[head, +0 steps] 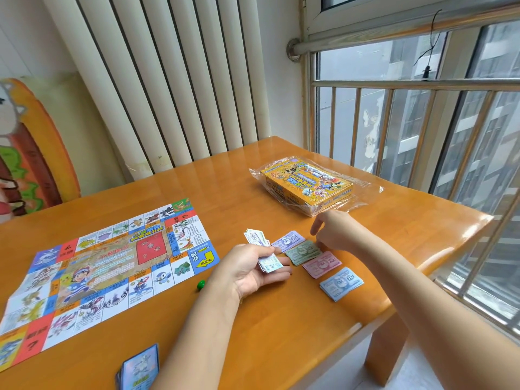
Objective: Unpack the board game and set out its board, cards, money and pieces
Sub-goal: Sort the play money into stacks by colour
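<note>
**Money being sorted by colour**

The left hand (247, 270) grips a mixed wad (254, 237) of notes, held just beside the piles, probably so each note has little way to go. The right hand (330, 231) reaches fingers-down onto the green pile (304, 252); I cannot tell whether it pinches a note or has let go. Purple (288, 241), green, pink (322, 264) and blue (342, 283) piles run in a slanted row on the table (281, 333) (printed faces up, edges loosely squared). The board (112, 263) lies flat to the left, with the cards (139, 367) at the near edge.
</note>
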Motion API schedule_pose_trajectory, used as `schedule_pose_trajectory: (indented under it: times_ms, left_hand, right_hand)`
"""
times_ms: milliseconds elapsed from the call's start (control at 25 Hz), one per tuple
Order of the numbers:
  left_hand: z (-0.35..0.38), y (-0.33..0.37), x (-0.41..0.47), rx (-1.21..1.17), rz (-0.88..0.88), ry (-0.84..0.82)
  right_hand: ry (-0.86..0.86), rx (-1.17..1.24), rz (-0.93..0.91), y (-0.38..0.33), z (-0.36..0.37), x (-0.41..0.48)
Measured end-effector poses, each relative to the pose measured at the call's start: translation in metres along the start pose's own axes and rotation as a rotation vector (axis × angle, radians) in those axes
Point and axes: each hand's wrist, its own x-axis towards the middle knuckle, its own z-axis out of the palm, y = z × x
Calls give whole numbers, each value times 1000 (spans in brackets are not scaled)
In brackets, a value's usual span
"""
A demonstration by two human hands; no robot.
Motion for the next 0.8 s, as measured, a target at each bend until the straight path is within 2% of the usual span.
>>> schedule_pose_trajectory:
  times_ms: [200, 520, 800]
  left_hand:
    - [-1, 0, 1, -41, -24, -35]
    - [0, -1, 3, -97, -33, -70]
    - [-1, -2, 4, -123, -51, -93]
  right_hand:
    - [-114, 28, -39, 2, -7, 8]
    - [-427, -193, -284, 2, -27, 17]
    - [-486, -308, -341, -4, -27, 25]
